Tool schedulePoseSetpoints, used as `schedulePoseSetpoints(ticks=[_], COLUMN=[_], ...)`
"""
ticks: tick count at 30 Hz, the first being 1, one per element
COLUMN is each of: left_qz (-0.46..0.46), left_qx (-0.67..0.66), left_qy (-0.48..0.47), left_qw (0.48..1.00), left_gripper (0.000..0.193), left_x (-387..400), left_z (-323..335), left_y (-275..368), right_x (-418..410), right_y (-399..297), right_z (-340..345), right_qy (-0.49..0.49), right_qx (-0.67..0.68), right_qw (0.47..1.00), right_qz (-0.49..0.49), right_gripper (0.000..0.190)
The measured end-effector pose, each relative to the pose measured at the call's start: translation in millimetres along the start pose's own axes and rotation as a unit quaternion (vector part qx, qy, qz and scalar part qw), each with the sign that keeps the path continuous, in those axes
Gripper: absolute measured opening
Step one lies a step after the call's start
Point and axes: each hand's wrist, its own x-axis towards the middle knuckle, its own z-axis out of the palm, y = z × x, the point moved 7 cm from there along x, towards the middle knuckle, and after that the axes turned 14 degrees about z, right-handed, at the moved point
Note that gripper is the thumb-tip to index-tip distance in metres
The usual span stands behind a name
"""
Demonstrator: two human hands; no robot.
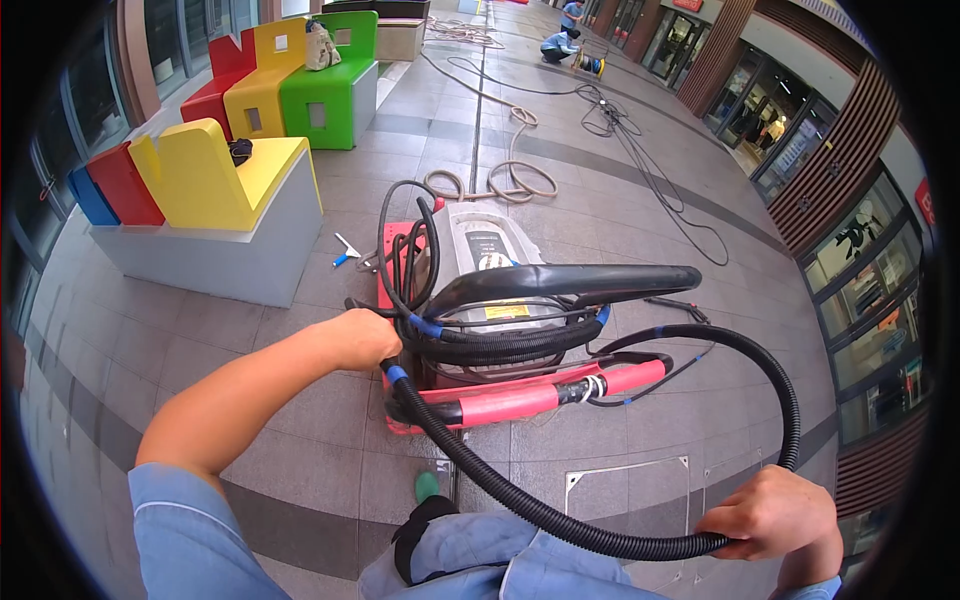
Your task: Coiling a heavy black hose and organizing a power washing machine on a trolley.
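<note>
A black corrugated hose [480, 469] runs in a wide loop between my two hands, before my body. My left hand [362, 339] is closed round its end, just above a band of blue tape, at the left side of a wheeled machine. My right hand [780, 514] grips the hose at the lower right. The machine, a grey and red cleaning unit [491, 232], stands on the paving in front of me. More black hose [510, 346] is wrapped round it, below a black handle [570, 279]. Its red padded push bar [510, 405] faces me, with white cord tied on.
Coloured benches [202, 172] stand at the left, a squeegee [346, 251] on the paving beside them. Beige hose [517, 180] and black cable [652, 172] lie in loops ahead. Two people [559, 46] are far off near a cable reel [591, 64]. Shopfronts line the right.
</note>
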Motion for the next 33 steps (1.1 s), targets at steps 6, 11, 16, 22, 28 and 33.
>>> schedulePoseSetpoints(ticks=[6, 11, 16, 22, 28, 33], left_qz=[-0.143, -0.382, -0.583, -0.471, -0.251, -0.156], left_qx=[0.159, 0.066, -0.097, -0.089, -0.150, -0.260], left_qy=[0.488, 0.588, 0.559, 0.687, 0.711, 0.541], left_qw=[0.846, 0.710, 0.581, 0.546, 0.640, 0.785], left_gripper=[0.020, 0.007, 0.013, 0.018, 0.028, 0.021], left_x=[-88, -245, -229, -171, -34, 80], left_z=[-85, -33, 93, -46, -145, -145], left_y=[-86, -66, 110, 140, 158, 176], right_x=[63, 110, 92, 4, -56, -60], right_y=[-4, -43, -22, 70, 185, 297], right_z=[17, -11, 1, -36, -13, 62], right_qy=[-0.071, 0.096, 0.104, 0.349, 0.497, 0.515], right_qx=[-0.008, 0.037, -0.040, -0.052, -0.029, 0.015], right_qw=[0.989, 0.995, 0.992, 0.935, 0.859, 0.833], right_qz=[0.131, -0.008, -0.066, 0.036, 0.121, 0.201], right_gripper=[0.025, 0.043, 0.031, 0.031, 0.031, 0.032])
